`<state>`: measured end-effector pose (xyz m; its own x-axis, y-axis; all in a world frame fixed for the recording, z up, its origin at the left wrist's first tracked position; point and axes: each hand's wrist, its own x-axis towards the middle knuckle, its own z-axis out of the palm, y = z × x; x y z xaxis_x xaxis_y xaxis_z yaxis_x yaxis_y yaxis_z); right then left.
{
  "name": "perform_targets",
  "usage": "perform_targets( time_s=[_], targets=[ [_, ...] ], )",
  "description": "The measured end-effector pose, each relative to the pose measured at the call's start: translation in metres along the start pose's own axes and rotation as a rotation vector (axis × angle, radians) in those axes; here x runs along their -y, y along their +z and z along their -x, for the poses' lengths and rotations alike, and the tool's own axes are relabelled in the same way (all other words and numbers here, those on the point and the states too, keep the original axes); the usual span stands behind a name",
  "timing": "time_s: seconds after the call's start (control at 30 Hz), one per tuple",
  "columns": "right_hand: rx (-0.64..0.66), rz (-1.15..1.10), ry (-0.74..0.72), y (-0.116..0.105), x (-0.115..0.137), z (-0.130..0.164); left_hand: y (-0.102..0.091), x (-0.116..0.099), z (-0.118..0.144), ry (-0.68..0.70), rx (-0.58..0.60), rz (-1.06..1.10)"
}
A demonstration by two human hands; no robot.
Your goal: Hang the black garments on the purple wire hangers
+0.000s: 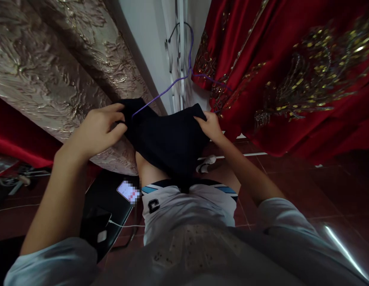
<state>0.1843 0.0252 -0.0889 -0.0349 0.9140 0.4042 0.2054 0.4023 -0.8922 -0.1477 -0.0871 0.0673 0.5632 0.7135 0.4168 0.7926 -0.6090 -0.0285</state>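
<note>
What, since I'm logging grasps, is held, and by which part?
Draped dark navy cloth: left grip at its left edge, right grip at its upper right corner.

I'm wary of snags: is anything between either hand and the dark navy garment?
Nothing visible: the left hand and right hand hold the dark navy garment directly. One arm of the purple hanger reaches it between them.

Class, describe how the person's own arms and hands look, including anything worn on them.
The left hand and right hand are both bare, with no gloves; no watch or bracelet shows. The left sleeve and right sleeve are loose, short and pale grey-blue, leaving each forearm uncovered. No printed marking shows on either sleeve.
</note>
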Motion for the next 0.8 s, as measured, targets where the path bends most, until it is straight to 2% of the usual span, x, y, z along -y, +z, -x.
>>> perform_targets(
  time_s=[0.07,0.17,0.27,0.37,0.43,0.53,0.6,0.67,0.8],
  targets=[
    [0.017,0.013,0.037,0.004,0.004,0.004,-0.001,-0.001,-0.002,0.017,0.022,-0.03],
    [0.075,0.021,0.089,0.017,0.015,0.014,0.007,-0.009,-0.02,0.014,-0.052,-0.013],
    [0.109,0.009,0.108,0.028,0.024,0.025,0.022,-0.014,-0.044,-0.035,-0.128,0.045],
    [0.114,-0.019,0.101,0.023,0.029,0.034,0.04,-0.01,-0.059,-0.071,-0.151,0.142],
    [0.022,-0.018,0.01,0.009,0.029,0.041,0.048,-0.003,-0.062,-0.078,-0.163,0.21],
    [-0.298,0.013,-0.166,-0.024,0.027,0.048,0.054,0.007,-0.06,-0.099,-0.192,0.207],
    [-0.403,0.007,-0.155,-0.053,0.028,0.046,0.054,0.011,-0.058,-0.096,-0.214,0.146],
    [-0.287,-0.012,-0.036,-0.084,0.034,0.04,0.053,0.014,-0.058,-0.096,-0.235,0.088],
    [0.133,-0.049,0.196,-0.141,0.057,0.022,0.056,0.021,-0.057,-0.197,-0.34,0.04]
  ],
)
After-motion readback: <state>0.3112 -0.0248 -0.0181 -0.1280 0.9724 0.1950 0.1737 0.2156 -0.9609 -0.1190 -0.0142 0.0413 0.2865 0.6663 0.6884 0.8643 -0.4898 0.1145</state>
